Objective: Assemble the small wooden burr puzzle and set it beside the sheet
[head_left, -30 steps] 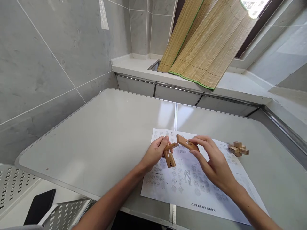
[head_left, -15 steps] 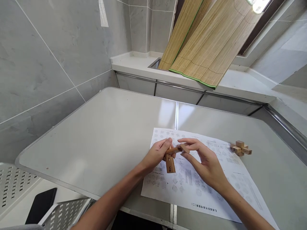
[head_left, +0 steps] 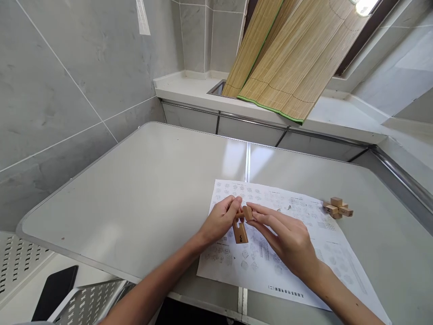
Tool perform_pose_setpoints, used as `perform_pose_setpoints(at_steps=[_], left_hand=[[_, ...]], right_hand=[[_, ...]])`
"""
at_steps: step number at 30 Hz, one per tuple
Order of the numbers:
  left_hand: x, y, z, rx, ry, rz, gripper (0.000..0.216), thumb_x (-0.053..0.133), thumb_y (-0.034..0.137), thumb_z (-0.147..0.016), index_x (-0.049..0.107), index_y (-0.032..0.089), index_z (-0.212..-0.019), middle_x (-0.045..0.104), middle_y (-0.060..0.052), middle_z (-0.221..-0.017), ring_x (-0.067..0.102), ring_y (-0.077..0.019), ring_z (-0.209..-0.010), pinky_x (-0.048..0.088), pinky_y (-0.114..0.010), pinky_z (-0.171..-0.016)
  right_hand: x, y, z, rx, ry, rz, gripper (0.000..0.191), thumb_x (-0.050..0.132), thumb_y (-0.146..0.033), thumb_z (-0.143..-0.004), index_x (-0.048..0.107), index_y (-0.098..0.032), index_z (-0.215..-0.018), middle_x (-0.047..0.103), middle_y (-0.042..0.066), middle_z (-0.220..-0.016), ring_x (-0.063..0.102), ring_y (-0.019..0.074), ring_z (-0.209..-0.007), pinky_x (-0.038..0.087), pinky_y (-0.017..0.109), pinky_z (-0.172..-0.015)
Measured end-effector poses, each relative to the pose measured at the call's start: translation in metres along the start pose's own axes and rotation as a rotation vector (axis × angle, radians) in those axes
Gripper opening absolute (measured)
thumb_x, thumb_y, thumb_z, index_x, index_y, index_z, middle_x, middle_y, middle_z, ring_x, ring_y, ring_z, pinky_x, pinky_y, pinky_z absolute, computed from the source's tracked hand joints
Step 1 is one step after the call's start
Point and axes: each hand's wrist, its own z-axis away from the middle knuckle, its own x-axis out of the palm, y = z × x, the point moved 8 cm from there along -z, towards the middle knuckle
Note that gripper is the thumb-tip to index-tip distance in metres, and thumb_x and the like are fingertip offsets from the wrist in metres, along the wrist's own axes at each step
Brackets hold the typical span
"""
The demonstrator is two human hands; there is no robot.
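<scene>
My left hand [head_left: 221,218] pinches a notched wooden puzzle piece [head_left: 239,232] that hangs down over a printed instruction sheet [head_left: 270,257]. My right hand [head_left: 284,237] grips a second wooden piece [head_left: 248,212] by its end and presses it against the top of the first one, so the two pieces meet between my fingertips. An assembled wooden burr puzzle [head_left: 337,208] lies on the table beyond the sheet's far right corner, well away from both hands.
The grey folding table [head_left: 145,198] has a centre seam and a raised rim. A black phone [head_left: 54,293] lies on a perforated metal shelf at the lower left. A rolled bamboo blind [head_left: 284,58] leans over the counter behind the table.
My right hand has brought its wooden piece left and down until it meets the piece in my left hand. The left hand has barely moved.
</scene>
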Motion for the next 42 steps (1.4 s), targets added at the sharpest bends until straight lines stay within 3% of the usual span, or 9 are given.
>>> perform_pose_setpoints(at_steps=[8,12,16,19,21,26,34,39,42], left_hand=[[0.004,-0.007,0.003,-0.078,-0.034,0.079,0.052,0.046,0.072,-0.098,0.038,0.023,-0.081,0.038,0.006,-0.072,0.036,-0.0115,-0.06,0.033,-0.026,-0.055],[0.012,-0.001,0.007,-0.062,-0.106,0.105,0.054,0.047,0.073,-0.097,0.041,0.022,-0.082,0.042,0.004,-0.076,0.038,-0.0124,-0.065,0.036,-0.027,-0.062],[0.013,0.001,0.008,-0.078,-0.131,0.149,0.056,0.045,0.075,-0.097,0.046,0.021,-0.083,0.044,0.003,-0.078,0.039,-0.0128,-0.068,0.035,-0.027,-0.065],[0.011,0.002,0.006,-0.05,-0.143,0.215,0.058,0.043,0.075,-0.099,0.048,0.02,-0.08,0.045,0.002,-0.077,0.039,-0.0125,-0.066,0.034,-0.026,-0.064],[0.009,0.003,0.004,-0.011,-0.134,0.269,0.056,0.048,0.072,-0.099,0.052,0.019,-0.08,0.049,0.0,-0.08,0.044,-0.0127,-0.069,0.036,-0.026,-0.067],[0.018,-0.003,0.005,-0.093,-0.269,0.476,0.055,0.056,0.072,-0.095,0.057,0.018,-0.102,0.06,-0.001,-0.076,0.062,-0.0176,-0.069,0.044,-0.028,-0.069],[0.015,-0.014,0.007,-0.152,-0.291,0.461,0.057,0.06,0.072,-0.092,0.063,0.018,-0.106,0.062,0.0,-0.077,0.06,-0.015,-0.07,0.044,-0.027,-0.071],[0.028,-0.006,0.012,-0.143,-0.412,0.472,0.056,0.061,0.069,-0.095,0.065,0.017,-0.116,0.071,-0.011,-0.106,0.069,-0.0241,-0.097,0.048,-0.034,-0.087],[0.033,-0.001,0.015,-0.125,-0.452,0.5,0.054,0.063,0.065,-0.095,0.065,0.017,-0.12,0.07,-0.013,-0.111,0.069,-0.0253,-0.101,0.048,-0.036,-0.091]], right_hand=[[0.005,0.005,0.013,0.018,-0.024,-0.034,0.047,0.056,-0.004,-0.101,0.067,-0.03,-0.139,0.07,0.012,-0.136,0.074,0.0263,-0.116,0.068,0.038,-0.086],[0.013,0.001,0.015,0.006,-0.083,-0.148,0.054,0.05,-0.002,-0.102,0.064,-0.035,-0.143,0.07,0.009,-0.133,0.074,0.0236,-0.116,0.066,0.036,-0.088],[0.011,0.019,0.017,0.217,-0.019,-0.311,0.049,0.06,-0.014,-0.103,0.056,-0.033,-0.148,0.065,0.01,-0.136,0.069,0.0257,-0.121,0.061,0.044,-0.1],[0.023,0.036,0.023,0.411,-0.101,-0.417,0.034,0.064,-0.027,-0.103,0.062,-0.031,-0.136,0.069,0.009,-0.127,0.068,0.0261,-0.115,0.057,0.047,-0.1],[0.035,0.045,0.031,0.549,-0.174,-0.535,0.023,0.063,-0.035,-0.104,0.066,-0.029,-0.126,0.072,0.006,-0.11,0.07,0.0237,-0.101,0.057,0.044,-0.093],[0.058,0.051,0.047,0.832,-0.209,-0.882,0.023,0.065,-0.046,-0.102,0.065,-0.025,-0.11,0.067,-0.001,-0.08,0.064,0.0171,-0.076,0.051,0.034,-0.078],[0.058,0.046,0.043,0.895,-0.309,-0.962,0.029,0.072,-0.05,-0.097,0.064,-0.022,-0.1,0.061,-0.002,-0.074,0.054,0.0148,-0.071,0.042,0.03,-0.071],[0.051,0.051,0.039,0.892,-0.371,-0.974,0.031,0.075,-0.05,-0.094,0.065,-0.021,-0.1,0.058,-0.003,-0.072,0.051,0.0143,-0.069,0.041,0.03,-0.07],[0.051,0.052,0.042,0.893,-0.378,-1.028,0.029,0.075,-0.049,-0.094,0.065,-0.022,-0.098,0.057,-0.004,-0.072,0.051,0.014,-0.069,0.041,0.03,-0.071]])
